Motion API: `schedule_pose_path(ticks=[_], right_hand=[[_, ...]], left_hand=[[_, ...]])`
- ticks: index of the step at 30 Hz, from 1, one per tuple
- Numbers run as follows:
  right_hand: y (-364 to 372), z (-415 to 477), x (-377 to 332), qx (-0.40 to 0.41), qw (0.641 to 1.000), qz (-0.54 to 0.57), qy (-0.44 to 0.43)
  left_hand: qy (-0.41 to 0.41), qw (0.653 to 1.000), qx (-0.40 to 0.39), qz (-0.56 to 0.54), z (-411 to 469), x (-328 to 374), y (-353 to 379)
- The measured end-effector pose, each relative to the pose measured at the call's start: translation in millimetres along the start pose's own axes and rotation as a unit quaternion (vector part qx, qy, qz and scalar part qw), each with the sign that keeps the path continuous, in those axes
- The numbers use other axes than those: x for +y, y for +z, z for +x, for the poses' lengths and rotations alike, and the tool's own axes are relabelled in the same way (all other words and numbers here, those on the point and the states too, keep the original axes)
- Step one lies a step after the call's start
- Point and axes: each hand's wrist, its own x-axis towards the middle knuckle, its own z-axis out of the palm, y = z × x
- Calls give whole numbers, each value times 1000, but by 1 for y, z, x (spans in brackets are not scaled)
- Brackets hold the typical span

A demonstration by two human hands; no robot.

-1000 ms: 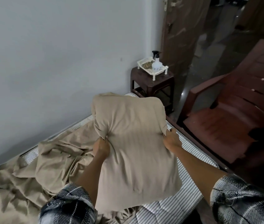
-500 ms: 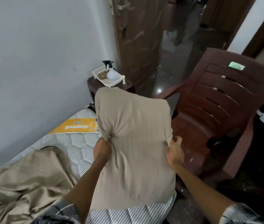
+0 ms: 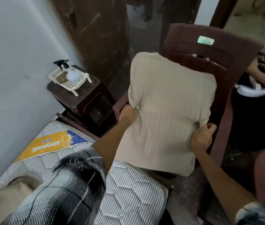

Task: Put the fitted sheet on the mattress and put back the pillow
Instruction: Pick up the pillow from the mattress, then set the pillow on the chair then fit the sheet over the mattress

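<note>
A beige pillow (image 3: 166, 109) hangs upright in front of a dark red plastic chair (image 3: 213, 51), past the bed's edge. My left hand (image 3: 127, 114) grips its left edge and my right hand (image 3: 201, 137) grips its right edge. The striped mattress (image 3: 128, 189) lies bare at the lower left, with a yellow label (image 3: 50, 143) near its corner. A bit of the beige fitted sheet (image 3: 3, 197) shows crumpled at the bottom left, partly hidden by my left sleeve.
A dark wooden stool (image 3: 79, 98) by the wall carries a white basket (image 3: 68, 82) with a spray bottle. A brown door (image 3: 96, 30) stands behind it. Another person's arm (image 3: 261, 75) shows at the far right. The grey wall runs along the left.
I have swung the pillow off the mattress to the right, up against the chair. My view turned right too, and the sheet has slid almost out of sight.
</note>
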Motion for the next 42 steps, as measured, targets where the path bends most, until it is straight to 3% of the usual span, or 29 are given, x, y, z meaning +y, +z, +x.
schedule_pose_path(ticks=[3, 11, 14, 16, 19, 21, 24, 25, 27, 30, 34, 37, 39, 42], right_hand=[[5, 15, 0, 39, 995, 56, 74], [40, 66, -2, 108, 990, 72, 49], [63, 78, 7, 51, 990, 89, 100], [79, 80, 14, -31, 996, 24, 86], [96, 92, 22, -121, 985, -26, 124], [103, 99, 26, -162, 971, -28, 173], [113, 110, 32, -193, 956, -11, 219], [117, 114, 34, -194, 954, 2, 229], [122, 120, 37, -194, 952, 59, 231], [129, 121, 47, -210, 929, 145, 268], [131, 117, 65, -228, 895, 192, 333], [127, 109, 66, -165, 934, 156, 277], [121, 91, 62, -72, 978, 41, 190], [117, 45, 43, -29, 997, -65, 44]], left_hand=[[-18, 999, -10, -31, 29, 16, 15], [-45, 997, 9, -59, 103, 50, 61], [-62, 995, -6, -72, 117, 32, 77], [-28, 994, -51, -89, 114, 20, 82], [78, 991, -63, 84, 116, -1, 104], [99, 974, -38, 199, 107, -8, 121], [83, 971, 79, 209, 87, -13, 142], [72, 975, 73, 197, 85, -12, 148], [95, 980, -42, 169, 88, -20, 161], [103, 936, -242, 233, 97, -31, 175], [94, 923, -290, 236, 111, -25, 172], [108, 936, -262, 207, 105, -24, 166], [105, 953, -230, 170, 96, -30, 162], [84, 973, -160, 143, 68, -52, 142]])
